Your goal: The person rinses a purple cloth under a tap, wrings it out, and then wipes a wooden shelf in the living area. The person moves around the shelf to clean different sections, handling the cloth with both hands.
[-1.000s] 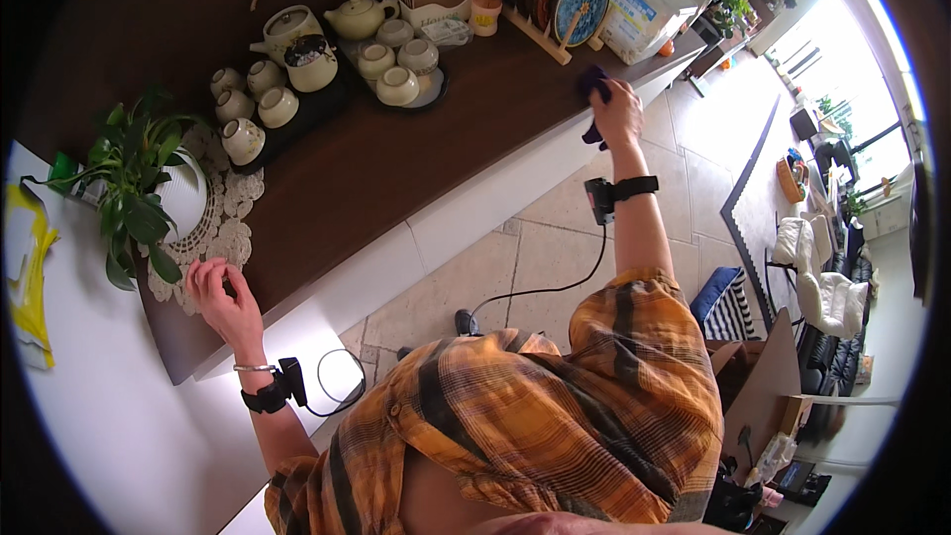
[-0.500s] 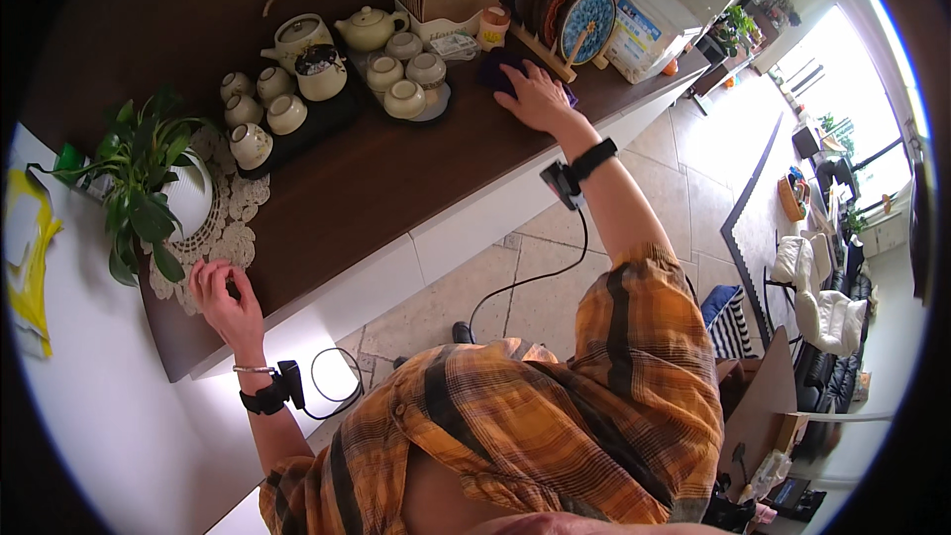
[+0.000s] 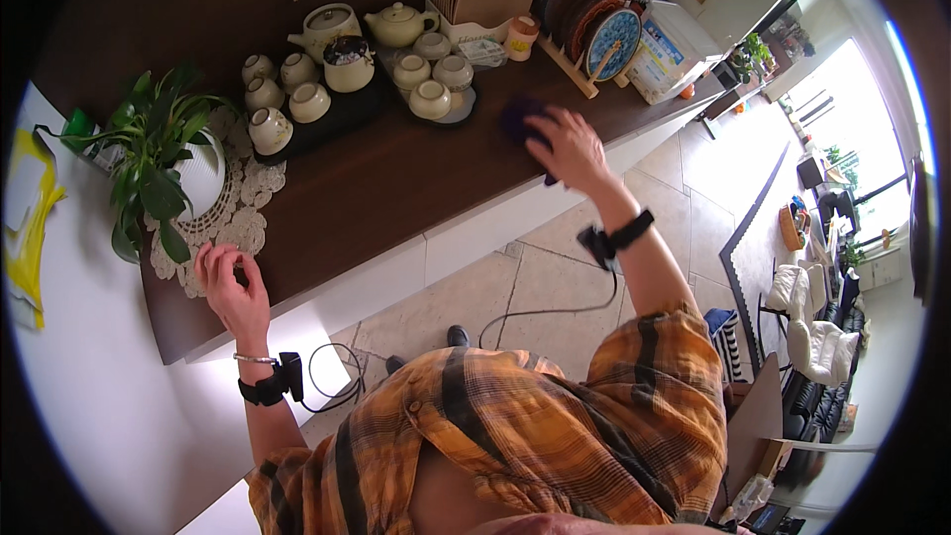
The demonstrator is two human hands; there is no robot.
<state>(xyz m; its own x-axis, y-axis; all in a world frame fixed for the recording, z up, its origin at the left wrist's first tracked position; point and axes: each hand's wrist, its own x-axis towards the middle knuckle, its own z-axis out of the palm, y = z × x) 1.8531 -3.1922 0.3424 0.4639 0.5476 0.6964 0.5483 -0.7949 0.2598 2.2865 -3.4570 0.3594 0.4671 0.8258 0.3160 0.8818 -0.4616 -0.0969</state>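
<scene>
A small dark purple cloth (image 3: 517,120) lies bunched on the dark brown wooden counter (image 3: 396,178), soft and crumpled, mostly covered by the right hand (image 3: 567,147). It sits at about 1 o'clock from the counter's middle, just in front of the plate rack (image 3: 584,35).

Left to right: a yellow item (image 3: 30,213) lies on the white surface at 9 o'clock. A leafy green plant (image 3: 149,154) stands in a white pot on a cream lace doily (image 3: 233,228). The left hand (image 3: 230,287) rests at the counter's near edge, touching the doily's rim; fingers curled loosely, holding nothing. At 11 o'clock, glazed cream cups (image 3: 282,104) sit on a dark tray beside two cream teapots (image 3: 327,30). A further group of cups (image 3: 431,79) sits on a round tray.

The right hand presses flat on the cloth, fingers spread, palm down; not clenched round it. Both wrists carry black straps with cables.
</scene>
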